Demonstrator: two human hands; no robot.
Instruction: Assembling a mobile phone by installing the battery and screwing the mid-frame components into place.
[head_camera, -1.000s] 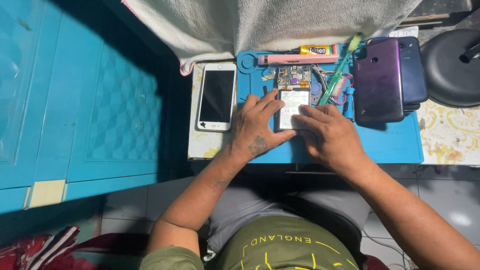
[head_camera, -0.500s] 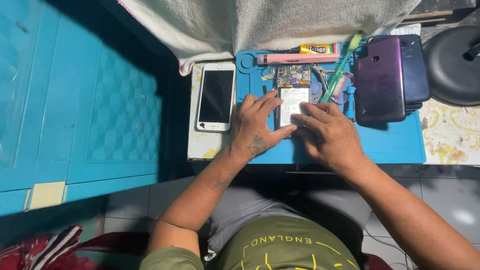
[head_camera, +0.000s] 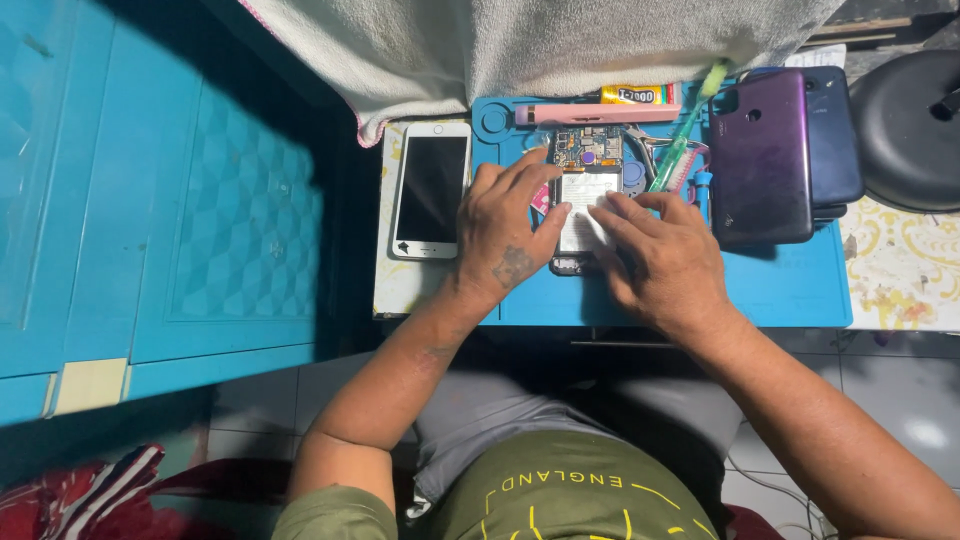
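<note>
An opened phone (head_camera: 585, 165) lies face down on a blue work mat (head_camera: 780, 285), its circuit board bare at the top and a pale battery below. My left hand (head_camera: 505, 235) rests on the phone's left side, thumb lying across the battery. From the right, my right hand (head_camera: 660, 260) presses its fingertips flat on the battery. Neither hand lifts anything.
A white phone (head_camera: 432, 190) lies left of the mat. A purple phone (head_camera: 762, 155) rests on a dark blue one (head_camera: 835, 135) at the right. A pink tool (head_camera: 595, 114), glue tube (head_camera: 640, 95), green brush (head_camera: 685, 140), grey towel (head_camera: 520, 45) and dark round object (head_camera: 910, 130) sit behind. Turquoise cabinet (head_camera: 150, 200) at left.
Both hands stay on the opened phone; my right fingers have slid slightly further onto the battery.
</note>
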